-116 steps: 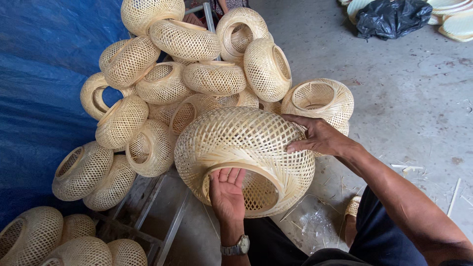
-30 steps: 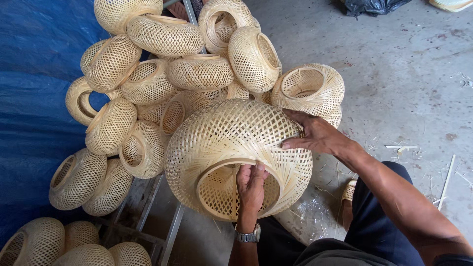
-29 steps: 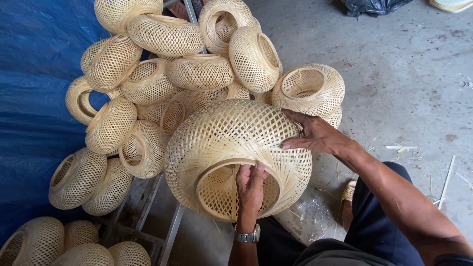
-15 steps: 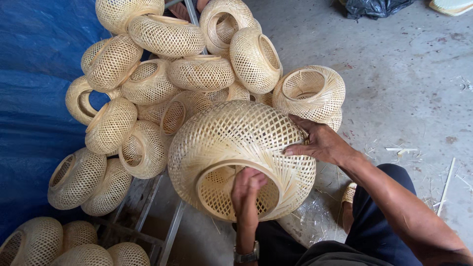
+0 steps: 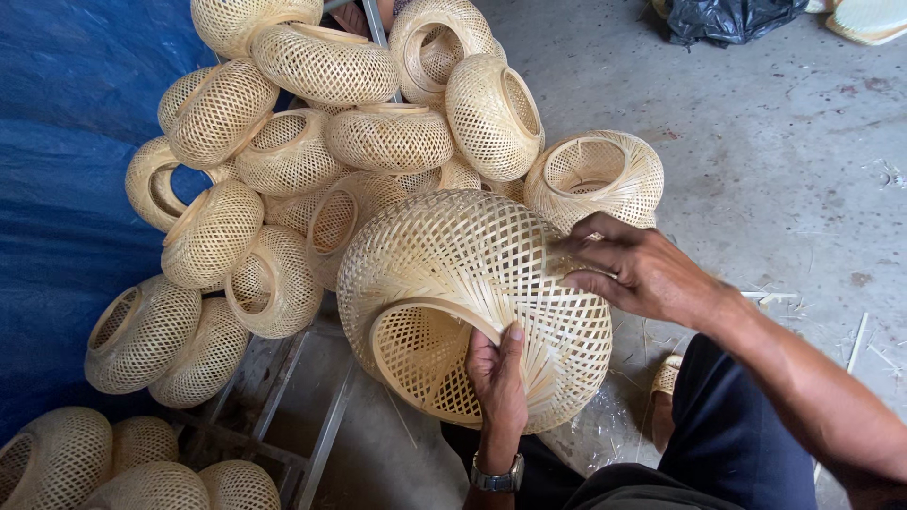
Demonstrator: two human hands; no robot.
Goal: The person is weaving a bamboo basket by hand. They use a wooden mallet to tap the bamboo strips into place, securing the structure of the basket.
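Note:
A large round woven bamboo basket (image 5: pixel 453 274) with an open ring mouth rests in front of me, its mouth facing down and left. My left hand (image 5: pixel 498 378), with a wristwatch on the wrist, grips the basket's rim, thumb on the outer weave and fingers inside the opening. My right hand (image 5: pixel 633 269) presses its fingertips on the upper right side of the same basket.
A heap of several smaller woven bamboo baskets (image 5: pixel 321 123) lies behind and to the left, on a blue tarp (image 5: pixel 57 189). A metal frame (image 5: pixel 312 425) lies on the concrete floor (image 5: pixel 775 142). A black plastic bag (image 5: pixel 727 17) sits at the far right.
I have turned the basket a little, its mouth now further left. My left hand has shifted from inside the opening to grip the rim; my right hand stays on the upper side.

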